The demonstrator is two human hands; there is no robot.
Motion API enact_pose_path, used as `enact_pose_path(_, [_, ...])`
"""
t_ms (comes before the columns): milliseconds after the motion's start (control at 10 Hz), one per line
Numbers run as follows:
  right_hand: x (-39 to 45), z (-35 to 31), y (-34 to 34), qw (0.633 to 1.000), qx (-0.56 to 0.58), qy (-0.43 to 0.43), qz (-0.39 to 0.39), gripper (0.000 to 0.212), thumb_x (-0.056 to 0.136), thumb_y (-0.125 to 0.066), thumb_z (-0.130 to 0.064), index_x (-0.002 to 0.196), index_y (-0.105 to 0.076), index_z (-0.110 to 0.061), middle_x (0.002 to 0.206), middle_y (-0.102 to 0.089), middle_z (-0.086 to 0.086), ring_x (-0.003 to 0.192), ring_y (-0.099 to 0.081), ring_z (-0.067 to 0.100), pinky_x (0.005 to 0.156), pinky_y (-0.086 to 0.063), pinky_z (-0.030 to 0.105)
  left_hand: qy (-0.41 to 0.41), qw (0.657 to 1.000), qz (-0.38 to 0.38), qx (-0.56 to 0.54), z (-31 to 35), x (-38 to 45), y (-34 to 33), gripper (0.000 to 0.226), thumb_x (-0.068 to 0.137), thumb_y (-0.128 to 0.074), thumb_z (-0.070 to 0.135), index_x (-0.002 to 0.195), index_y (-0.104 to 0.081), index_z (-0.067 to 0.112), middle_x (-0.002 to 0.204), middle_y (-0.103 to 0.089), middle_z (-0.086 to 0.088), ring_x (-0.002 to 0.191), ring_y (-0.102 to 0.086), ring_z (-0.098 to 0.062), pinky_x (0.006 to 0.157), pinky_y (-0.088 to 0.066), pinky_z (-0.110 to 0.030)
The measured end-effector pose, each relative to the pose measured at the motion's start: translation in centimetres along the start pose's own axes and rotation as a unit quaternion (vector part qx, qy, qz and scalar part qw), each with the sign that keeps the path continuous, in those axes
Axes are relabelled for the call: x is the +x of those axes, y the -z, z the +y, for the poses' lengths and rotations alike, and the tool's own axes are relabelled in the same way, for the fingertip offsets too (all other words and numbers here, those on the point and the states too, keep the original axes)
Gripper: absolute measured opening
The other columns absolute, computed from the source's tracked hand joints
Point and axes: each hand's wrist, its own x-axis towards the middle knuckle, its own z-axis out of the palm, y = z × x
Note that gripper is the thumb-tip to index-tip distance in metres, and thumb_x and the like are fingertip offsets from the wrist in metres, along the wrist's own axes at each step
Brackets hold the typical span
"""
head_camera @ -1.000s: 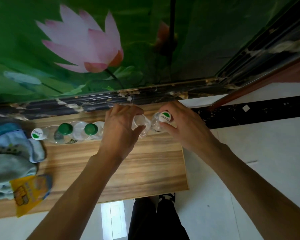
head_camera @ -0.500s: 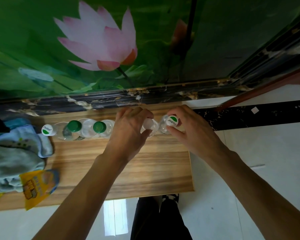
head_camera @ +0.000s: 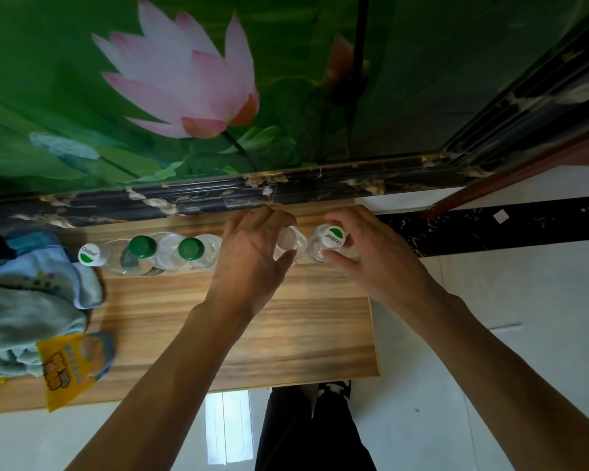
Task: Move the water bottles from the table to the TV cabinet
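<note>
Several clear water bottles stand in a row along the back of the wooden TV cabinet top (head_camera: 286, 334), seen from above. My left hand (head_camera: 252, 256) wraps a clear bottle (head_camera: 291, 241) whose cap is mostly hidden by my fingers. My right hand (head_camera: 371, 256) grips a bottle with a white and green cap (head_camera: 332, 236) at the row's right end. To the left stand two green-capped bottles (head_camera: 191, 249) (head_camera: 142, 247) and one white-capped bottle (head_camera: 90, 254).
A pile of blue cloth (head_camera: 24, 300) and a yellow packet (head_camera: 65, 365) lie on the cabinet's left part. A lotus mural wall (head_camera: 184, 79) with a dark marble ledge (head_camera: 218, 198) runs behind the bottles. White floor tiles lie right of the cabinet's edge (head_camera: 374, 334).
Both hands have stayed on their bottles at the right end of the row. The view has shifted slightly, so the scene sits a little further right and lower in the frame.
</note>
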Motion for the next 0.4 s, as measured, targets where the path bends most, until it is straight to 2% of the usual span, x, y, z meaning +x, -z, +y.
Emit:
enact_pose_path(200, [-0.8, -0.9, 1.3, 0.998, -0.047, 0.020, 0.021, 0.061, 0.090, -0.072, -0.044, 0.141, -0.045, -0.026, 0.138, -0.050, -0.008, 0.122, -0.048, 0.011, 0.088, -0.037, 0.022, 0.005, 1.000, -0.018, -0.005, 0.2, -0.7, 0.5, 0.051, 0.080, -0.084, 0.031, 0.126, -0.065, 0.020, 0.121, -0.069, 0.001, 0.110, -0.063, -0.024, 0.101, -0.049, -0.042])
enact_pose_path(300, [-1.5, -2.1, 3.0, 0.997, -0.050, 0.040, 0.040, 0.067, 0.091, -0.070, -0.046, 0.147, -0.042, -0.022, 0.148, -0.048, -0.005, 0.133, -0.044, 0.012, 0.100, -0.036, 0.023, -0.002, 1.000, 0.003, -0.027, 0.9, -1.7, 1.9, 0.060, 0.085, -0.079, 0.039, 0.138, -0.059, 0.018, 0.134, -0.063, 0.000, 0.119, -0.057, -0.022, 0.103, -0.047, -0.036])
enact_pose_path(400, [-2.8, -4.0, 5.0, 0.997, -0.050, 0.045, 0.039, 0.071, 0.094, -0.065, -0.047, 0.154, -0.038, -0.019, 0.160, -0.040, -0.001, 0.149, -0.034, 0.015, 0.117, -0.031, 0.030, 0.008, 1.000, 0.013, -0.012, 2.1, -3.0, 4.3, 0.070, 0.093, -0.068, 0.048, 0.150, -0.047, 0.014, 0.148, -0.054, -0.004, 0.132, -0.051, -0.024, 0.112, -0.043, -0.037])
